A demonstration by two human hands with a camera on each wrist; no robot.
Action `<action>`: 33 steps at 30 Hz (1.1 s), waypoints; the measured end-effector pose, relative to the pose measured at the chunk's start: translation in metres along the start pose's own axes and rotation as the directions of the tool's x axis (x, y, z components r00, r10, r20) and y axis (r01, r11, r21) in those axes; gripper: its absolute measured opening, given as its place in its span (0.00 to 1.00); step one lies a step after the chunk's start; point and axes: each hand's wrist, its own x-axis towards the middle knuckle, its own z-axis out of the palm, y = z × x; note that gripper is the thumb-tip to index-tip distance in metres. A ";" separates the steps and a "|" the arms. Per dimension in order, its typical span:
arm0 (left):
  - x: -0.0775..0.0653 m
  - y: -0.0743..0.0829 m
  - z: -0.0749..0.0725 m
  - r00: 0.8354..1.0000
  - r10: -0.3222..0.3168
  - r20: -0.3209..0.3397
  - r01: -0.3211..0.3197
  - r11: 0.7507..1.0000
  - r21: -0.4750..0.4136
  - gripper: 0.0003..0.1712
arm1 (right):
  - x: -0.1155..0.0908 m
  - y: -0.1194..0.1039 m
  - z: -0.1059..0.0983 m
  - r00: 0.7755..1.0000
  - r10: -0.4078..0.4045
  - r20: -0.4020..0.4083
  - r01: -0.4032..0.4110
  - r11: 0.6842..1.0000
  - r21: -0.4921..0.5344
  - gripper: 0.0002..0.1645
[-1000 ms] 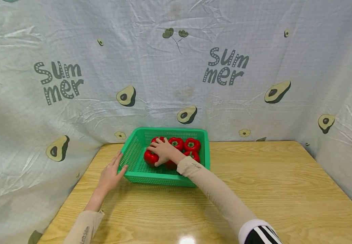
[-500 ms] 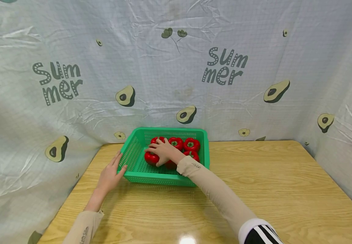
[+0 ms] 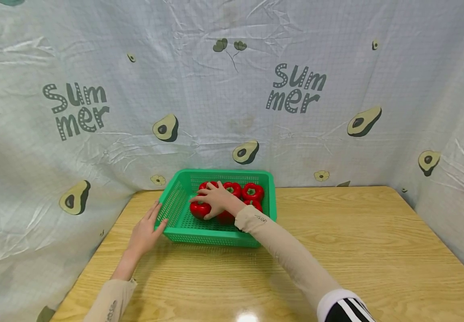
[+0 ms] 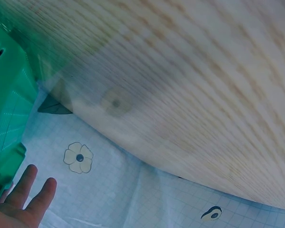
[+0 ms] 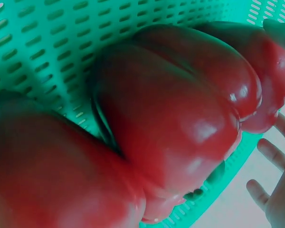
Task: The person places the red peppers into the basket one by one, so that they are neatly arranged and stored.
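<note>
A green plastic basket (image 3: 216,237) holds several red bell peppers (image 3: 253,192), grouped at its middle and right. My right hand (image 3: 214,200) reaches into it and spans the front-left bell pepper (image 3: 198,210), thumb on the near side and fingers over the top and back. Up close in the right wrist view are the red peppers (image 5: 180,109), with spread fingers (image 5: 274,154) at the right edge. My left hand (image 3: 144,232) rests along the basket's left side with its fingers extended. In the left wrist view its fingertips (image 4: 47,186) show beside the green basket wall (image 4: 9,99).
The basket stands on a wooden table (image 3: 348,241), close to the back edge. A pale cloth (image 3: 200,89) printed with avocados and lettering hangs behind and beside the table. My right forearm passes over the basket's front-right rim.
Both hands stay nearly in place. The right hand's fingers shift slightly around the front-left pepper, and the basket keeps its spot.
</note>
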 end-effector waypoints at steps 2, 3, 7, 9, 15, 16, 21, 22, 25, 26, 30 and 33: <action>0.001 0.001 0.000 1.000 0.003 -0.002 -0.003 1.000 0.000 0.32 | -0.002 0.002 -0.002 1.000 -0.002 -0.009 0.002 1.000 0.000 0.41; 0.001 0.001 0.000 1.000 0.005 -0.003 -0.005 1.000 0.002 0.32 | -0.004 0.003 -0.003 1.000 -0.004 -0.017 0.004 1.000 -0.006 0.41; 0.002 0.001 0.000 1.000 0.016 -0.008 -0.016 1.000 0.006 0.32 | -0.012 0.008 -0.011 0.998 -0.021 -0.053 0.020 1.000 -0.024 0.40; 0.002 0.001 0.000 1.000 0.021 -0.003 -0.021 1.000 0.008 0.32 | -0.018 0.011 -0.016 0.998 -0.031 -0.058 0.030 0.999 -0.022 0.40; 0.001 0.002 -0.001 0.999 0.025 0.027 -0.026 1.000 0.009 0.33 | -0.040 0.019 -0.030 0.997 -0.035 -0.062 0.035 0.999 0.012 0.43; 0.001 0.002 -0.001 0.999 0.025 0.028 -0.026 1.000 0.010 0.33 | -0.045 0.020 -0.032 0.998 -0.030 -0.061 0.031 0.999 0.016 0.43; 0.000 0.002 -0.002 0.999 0.021 0.026 -0.022 1.000 0.016 0.33 | -0.069 0.025 -0.040 0.997 -0.029 -0.078 0.033 0.998 0.044 0.42; 0.000 0.002 -0.002 0.999 0.021 0.025 -0.021 1.000 0.018 0.33 | -0.074 0.026 -0.041 0.996 -0.030 -0.085 0.035 0.998 0.050 0.41; 0.000 0.002 -0.003 0.999 0.022 0.026 -0.023 0.999 0.028 0.33 | -0.088 0.028 -0.043 0.994 -0.030 -0.105 0.038 0.996 0.075 0.40; 0.000 0.002 -0.004 0.999 0.021 0.027 -0.022 0.999 0.029 0.33 | -0.092 0.029 -0.043 0.994 -0.029 -0.110 0.039 0.996 0.086 0.40; 0.000 0.002 -0.005 0.999 0.025 0.026 -0.026 0.999 0.035 0.33 | -0.111 0.032 -0.041 0.989 -0.027 -0.148 0.047 0.991 0.128 0.39; 0.000 0.003 -0.007 0.999 0.028 0.026 -0.029 0.999 0.035 0.33 | -0.126 0.034 -0.037 0.978 -0.039 -0.205 0.070 0.987 0.147 0.40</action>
